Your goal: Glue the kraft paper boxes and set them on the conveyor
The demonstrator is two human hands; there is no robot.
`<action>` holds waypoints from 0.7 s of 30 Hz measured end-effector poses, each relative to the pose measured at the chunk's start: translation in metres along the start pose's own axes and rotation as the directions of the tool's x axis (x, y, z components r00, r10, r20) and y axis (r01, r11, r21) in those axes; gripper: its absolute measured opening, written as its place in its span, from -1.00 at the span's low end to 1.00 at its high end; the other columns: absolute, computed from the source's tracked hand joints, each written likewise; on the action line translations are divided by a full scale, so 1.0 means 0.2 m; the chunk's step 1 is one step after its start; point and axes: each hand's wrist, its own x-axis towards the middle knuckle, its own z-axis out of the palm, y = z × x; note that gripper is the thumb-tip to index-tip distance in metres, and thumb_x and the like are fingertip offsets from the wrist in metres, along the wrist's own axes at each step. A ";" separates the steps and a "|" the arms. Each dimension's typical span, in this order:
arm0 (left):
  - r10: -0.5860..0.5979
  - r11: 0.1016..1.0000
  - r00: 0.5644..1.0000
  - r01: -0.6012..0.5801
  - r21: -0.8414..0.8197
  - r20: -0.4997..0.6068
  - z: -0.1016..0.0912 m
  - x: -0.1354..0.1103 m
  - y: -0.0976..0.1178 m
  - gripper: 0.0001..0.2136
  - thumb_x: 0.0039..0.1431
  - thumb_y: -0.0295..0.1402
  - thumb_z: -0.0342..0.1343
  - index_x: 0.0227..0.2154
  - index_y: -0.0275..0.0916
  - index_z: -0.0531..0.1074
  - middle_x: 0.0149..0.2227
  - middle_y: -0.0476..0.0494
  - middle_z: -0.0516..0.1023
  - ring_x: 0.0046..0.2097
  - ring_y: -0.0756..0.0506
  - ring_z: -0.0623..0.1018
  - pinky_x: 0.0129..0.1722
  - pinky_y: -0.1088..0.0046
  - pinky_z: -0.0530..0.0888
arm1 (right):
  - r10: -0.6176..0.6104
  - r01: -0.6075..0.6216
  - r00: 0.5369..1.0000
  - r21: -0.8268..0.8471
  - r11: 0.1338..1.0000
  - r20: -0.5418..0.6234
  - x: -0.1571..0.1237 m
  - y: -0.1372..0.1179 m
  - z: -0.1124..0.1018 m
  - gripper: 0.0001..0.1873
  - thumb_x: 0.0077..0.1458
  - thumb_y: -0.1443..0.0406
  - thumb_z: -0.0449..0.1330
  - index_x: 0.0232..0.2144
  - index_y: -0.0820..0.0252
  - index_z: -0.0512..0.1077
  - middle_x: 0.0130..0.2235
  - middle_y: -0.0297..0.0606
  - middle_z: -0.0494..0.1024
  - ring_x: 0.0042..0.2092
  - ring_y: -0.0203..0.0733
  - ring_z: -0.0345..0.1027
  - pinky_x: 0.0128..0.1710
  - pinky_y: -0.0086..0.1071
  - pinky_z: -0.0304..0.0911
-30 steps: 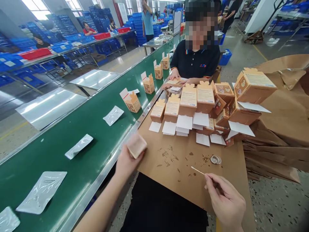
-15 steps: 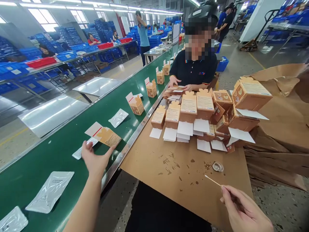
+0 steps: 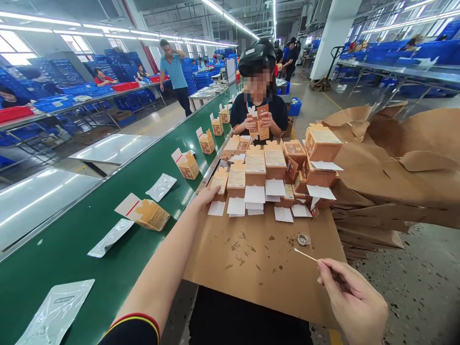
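At the left end of the cluster of brown printed cardboard boxes, my left hand (image 3: 209,195) grips the nearest small cardboard box (image 3: 220,181). Its thumb lies against the box's front; the other fingers are mostly hidden. That box stands with its white flap folded out toward me. Over the brown board (image 3: 251,282), my right hand (image 3: 354,297) pinches a thin cotton swab (image 3: 305,254), white tip pointing left. A small round clear dish (image 3: 304,239) sits just beyond the swab, beside dark specks and wet-looking smears on the board.
A green conveyor belt (image 3: 118,273) runs along my left, bearing an open carton (image 3: 147,213), silver pouches (image 3: 109,238) and several more cartons farther along. Across the boxes, a co-worker (image 3: 258,100) holds flat carton pieces. Crumpled brown paper (image 3: 388,158) is heaped at the right.
My left hand has left the carton on the belt and moved right to the leftmost box on the board. My view has turned right. The co-worker has raised carton pieces.
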 end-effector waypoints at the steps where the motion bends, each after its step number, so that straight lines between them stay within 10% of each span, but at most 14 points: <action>1: -0.017 1.000 1.000 0.017 -0.022 0.011 0.01 -0.03 -0.02 -0.56 0.02 0.03 0.55 -0.19 -0.18 0.66 -0.02 -0.53 0.84 0.13 -0.53 0.81 0.13 -0.08 0.72 | 0.002 -0.002 1.000 -0.013 1.000 -0.013 0.00 0.01 -0.01 -0.64 0.49 0.03 0.45 -0.34 0.04 0.74 -0.44 -0.27 0.71 -0.52 -0.17 0.56 -0.46 -0.34 0.53; 11: -0.050 0.910 0.988 -0.014 -0.414 -0.144 -0.43 -0.73 -0.39 -0.18 -0.21 0.11 0.73 0.13 -0.13 0.71 0.24 -0.33 0.81 0.41 -0.54 0.69 0.34 -0.07 0.71 | -0.160 0.156 0.987 -0.228 0.961 0.000 0.13 0.16 -0.02 -0.69 0.55 0.14 0.35 -0.30 0.02 0.72 -0.39 -0.30 0.76 -0.46 -0.18 0.61 -0.37 -0.34 0.56; 17: -0.099 0.949 0.990 0.125 -0.291 0.100 -0.21 -0.94 -0.48 -0.18 -0.25 0.12 0.79 0.05 -0.23 0.74 0.13 -0.45 0.85 0.30 -0.62 0.77 0.35 -0.23 0.71 | -0.067 0.104 0.989 -0.302 0.947 0.131 0.14 0.26 0.05 -0.52 0.61 -0.02 0.23 -0.31 0.04 0.71 -0.37 -0.23 0.75 -0.41 -0.16 0.61 -0.36 -0.33 0.49; 21: -0.096 0.960 0.993 0.112 -0.259 0.071 -0.08 -0.91 -0.53 -0.15 -0.34 0.16 0.79 -0.01 -0.19 0.68 0.08 -0.42 0.87 0.17 -0.55 0.83 0.25 -0.19 0.75 | -0.061 0.093 0.992 -0.306 0.947 0.112 0.15 0.27 0.03 -0.50 0.59 -0.05 0.24 -0.33 0.04 0.71 -0.40 -0.24 0.73 -0.44 -0.17 0.58 -0.40 -0.33 0.45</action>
